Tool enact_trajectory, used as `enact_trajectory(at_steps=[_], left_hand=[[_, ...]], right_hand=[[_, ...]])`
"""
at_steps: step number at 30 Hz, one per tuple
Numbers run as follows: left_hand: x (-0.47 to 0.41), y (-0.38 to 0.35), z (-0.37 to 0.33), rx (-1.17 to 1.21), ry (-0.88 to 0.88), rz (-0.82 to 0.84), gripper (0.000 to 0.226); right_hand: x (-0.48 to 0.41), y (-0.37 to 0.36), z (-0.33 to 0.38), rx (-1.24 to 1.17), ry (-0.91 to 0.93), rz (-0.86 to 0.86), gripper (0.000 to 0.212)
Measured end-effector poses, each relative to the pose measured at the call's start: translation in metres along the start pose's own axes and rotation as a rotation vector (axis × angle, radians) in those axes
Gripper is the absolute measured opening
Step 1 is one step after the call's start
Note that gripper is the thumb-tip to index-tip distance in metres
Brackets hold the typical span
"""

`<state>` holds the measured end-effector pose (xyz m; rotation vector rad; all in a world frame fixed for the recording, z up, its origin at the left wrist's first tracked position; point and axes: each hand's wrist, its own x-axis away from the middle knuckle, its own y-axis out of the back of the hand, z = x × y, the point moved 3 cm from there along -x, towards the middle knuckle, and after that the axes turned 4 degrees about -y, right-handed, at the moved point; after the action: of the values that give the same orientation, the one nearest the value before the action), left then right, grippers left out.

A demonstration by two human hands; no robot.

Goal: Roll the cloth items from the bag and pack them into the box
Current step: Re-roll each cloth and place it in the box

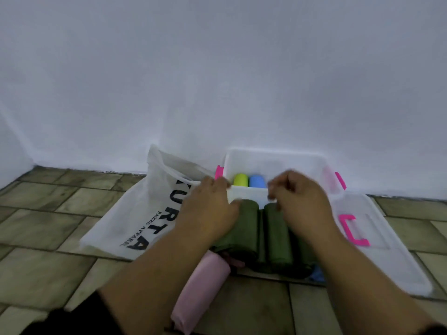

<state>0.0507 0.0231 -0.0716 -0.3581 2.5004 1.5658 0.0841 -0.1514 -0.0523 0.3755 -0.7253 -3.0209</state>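
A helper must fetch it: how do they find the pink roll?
Start at the clear box by the white wall. Just before it lies green cloth; the pink roll lies nearer, on the floor. It is the only pink cloth, outside the box.

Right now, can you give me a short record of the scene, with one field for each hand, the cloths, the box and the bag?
left hand: flat on the green cloth
right hand: on the same cloth, fingers curled; grip blurred
green cloth: on the floor before the box, seemingly in two rolled parts
box: open; holds a yellow roll and a blue roll
bag: left of the box
pink roll: on the floor, near the left forearm
lid: right of the box
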Motion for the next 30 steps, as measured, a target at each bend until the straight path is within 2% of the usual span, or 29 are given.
enact_trajectory(at_steps=[2, 4, 6, 8, 12, 15, 18, 20, 22, 23, 25, 27, 28, 30], left_hand=[[0.044, -0.010, -0.002, -0.058, -0.047, 0.179, 0.024], [0.086, -0.031, 0.000, -0.268, -0.056, 0.349, 0.022], [0.107, -0.044, 0.005, -0.384, -0.061, 0.309, 0.026], [0.112, -0.045, 0.011, -0.351, -0.024, 0.236, 0.028], [0.109, -0.048, 0.021, -0.171, 0.105, 0.300, 0.051], [0.107, -0.043, 0.018, 0.246, 0.371, 0.253, 0.072], [0.118, -0.042, 0.009, 0.876, 0.728, 0.107, 0.064], [0.127, -0.047, 0.002, 1.329, 0.866, 0.034, 0.053], [0.129, -0.043, 0.001, 1.518, 0.832, -0.059, 0.039], [0.129, -0.037, 0.005, 1.470, 0.783, -0.123, 0.035], [0.128, -0.022, 0.016, 1.159, 0.630, -0.275, 0.038], [0.131, -0.003, 0.017, 0.783, 0.379, -0.369, 0.034], [0.133, 0.000, 0.012, 0.709, 0.243, -0.303, 0.024], [0.137, -0.009, -0.003, 0.695, 0.061, 0.023, 0.006]], right_hand=[[0.044, -0.007, -0.016, -0.008, -0.163, 0.170, 0.011], [0.079, -0.022, -0.034, 0.018, -0.348, 0.373, 0.015], [0.107, -0.040, -0.047, 0.010, -0.521, 0.533, 0.013], [0.127, -0.053, -0.053, -0.021, -0.656, 0.629, 0.014], [0.149, -0.064, -0.048, -0.090, -0.684, 0.661, 0.023], [0.164, -0.064, -0.036, -0.194, -0.633, 0.640, 0.024], [0.169, -0.059, -0.027, -0.112, -0.501, 0.592, 0.027], [0.165, -0.052, -0.020, 0.005, -0.320, 0.497, 0.025], [0.159, -0.043, -0.020, 0.262, -0.088, 0.393, 0.045], [0.158, -0.039, -0.024, 0.418, 0.020, 0.366, 0.053], [0.159, -0.035, -0.037, 0.684, 0.177, 0.379, 0.059], [0.164, -0.033, -0.049, 0.798, 0.239, 0.451, 0.054], [0.166, -0.032, -0.054, 0.818, 0.256, 0.478, 0.051], [0.166, -0.031, -0.062, 0.833, 0.269, 0.491, 0.051]])
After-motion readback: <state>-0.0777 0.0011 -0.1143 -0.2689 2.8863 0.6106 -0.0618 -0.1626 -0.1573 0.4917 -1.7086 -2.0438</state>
